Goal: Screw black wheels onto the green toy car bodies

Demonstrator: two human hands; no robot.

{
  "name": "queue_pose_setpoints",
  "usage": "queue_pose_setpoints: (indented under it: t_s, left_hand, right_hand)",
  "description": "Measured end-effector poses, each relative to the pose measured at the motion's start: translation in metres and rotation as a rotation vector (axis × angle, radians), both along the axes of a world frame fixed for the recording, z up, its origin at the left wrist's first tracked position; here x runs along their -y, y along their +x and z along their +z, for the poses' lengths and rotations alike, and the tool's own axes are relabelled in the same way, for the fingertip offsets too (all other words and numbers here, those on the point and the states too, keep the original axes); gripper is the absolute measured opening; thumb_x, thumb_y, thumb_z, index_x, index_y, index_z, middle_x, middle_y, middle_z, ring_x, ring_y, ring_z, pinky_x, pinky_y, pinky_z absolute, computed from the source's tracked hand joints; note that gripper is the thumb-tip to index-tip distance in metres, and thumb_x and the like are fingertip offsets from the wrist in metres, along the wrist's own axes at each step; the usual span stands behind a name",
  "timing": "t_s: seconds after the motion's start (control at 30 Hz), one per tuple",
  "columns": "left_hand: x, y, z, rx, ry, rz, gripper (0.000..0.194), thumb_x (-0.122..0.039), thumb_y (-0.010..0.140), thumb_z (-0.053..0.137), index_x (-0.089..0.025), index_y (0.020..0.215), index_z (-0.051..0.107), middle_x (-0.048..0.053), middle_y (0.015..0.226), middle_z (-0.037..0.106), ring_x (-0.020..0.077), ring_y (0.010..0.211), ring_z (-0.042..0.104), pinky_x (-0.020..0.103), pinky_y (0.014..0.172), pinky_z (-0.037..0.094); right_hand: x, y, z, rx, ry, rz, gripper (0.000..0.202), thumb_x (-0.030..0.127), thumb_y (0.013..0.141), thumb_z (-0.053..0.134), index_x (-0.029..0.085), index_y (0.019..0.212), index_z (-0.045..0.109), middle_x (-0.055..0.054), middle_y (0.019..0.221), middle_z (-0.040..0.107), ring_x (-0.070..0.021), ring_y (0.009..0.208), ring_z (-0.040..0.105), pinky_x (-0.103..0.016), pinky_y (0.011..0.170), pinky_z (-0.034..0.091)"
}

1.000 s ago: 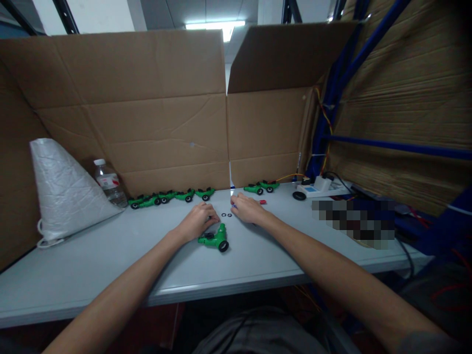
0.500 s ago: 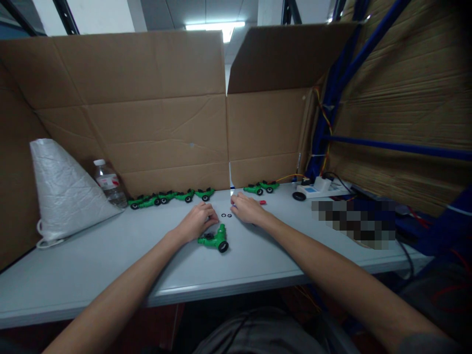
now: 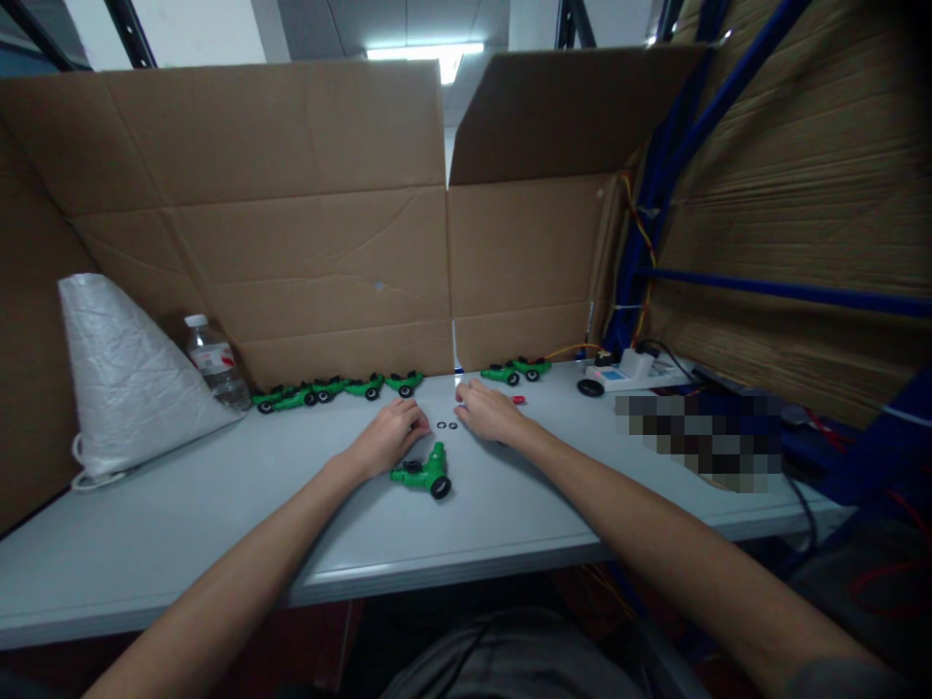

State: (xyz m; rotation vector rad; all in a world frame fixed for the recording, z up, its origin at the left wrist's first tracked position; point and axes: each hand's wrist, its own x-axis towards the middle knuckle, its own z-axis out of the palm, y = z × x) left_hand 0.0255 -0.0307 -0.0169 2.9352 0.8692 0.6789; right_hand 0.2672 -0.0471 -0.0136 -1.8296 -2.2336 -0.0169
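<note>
A green part with a black ring at its lower right [image 3: 428,472] lies on the table, just below my left hand [image 3: 393,434]. My left hand rests on the surface with its fingers curled together; anything between them is hidden. Two small black rings [image 3: 447,425] lie between my hands. To their right, my right hand [image 3: 486,410] rests with bent fingers, and I cannot make out whether it holds anything. A red object [image 3: 517,399] shows just behind my right wrist.
Several green parts [image 3: 366,386] line the back left, two more [image 3: 515,371] the back right. A silver bag [image 3: 138,379] and bottle [image 3: 216,363] stand left. A black ring [image 3: 589,387] and power strip [image 3: 641,370] lie right.
The fingers of my left hand have drawn slightly closer together. My right hand, the green part and the rings have stayed in place.
</note>
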Motion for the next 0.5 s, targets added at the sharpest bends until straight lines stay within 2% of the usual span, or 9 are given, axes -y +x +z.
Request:
queue_pose_setpoints:
  t_s: [0.2,0.5]
  left_hand:
    - [0.0006,-0.0029,0.0041,-0.022,-0.019,-0.021,0.017,-0.033,0.1,0.065,-0.019,0.094,0.072,0.007,0.095,0.068,0.0231,0.096,0.058,0.035,0.09,0.046]
    - [-0.0021,-0.0031,-0.0029,-0.028,-0.03,-0.005,0.021,-0.033,0.102,0.061,-0.018,0.092,0.07,0.008,0.094,0.067,0.0227,0.093,0.058,0.034,0.087,0.047]
  right_hand:
    - [0.0,0.001,-0.0011,-0.008,0.018,0.008,0.029,0.037,0.104,0.047,0.019,0.125,0.059,-0.016,0.135,0.061,-0.0315,0.113,0.067,-0.04,0.093,0.049]
    - [0.0014,-0.0003,0.0025,-0.001,-0.031,-0.011,0.032,0.038,0.105,0.046,0.02,0.128,0.058,-0.016,0.137,0.059,-0.0317,0.115,0.066,-0.041,0.094,0.049]
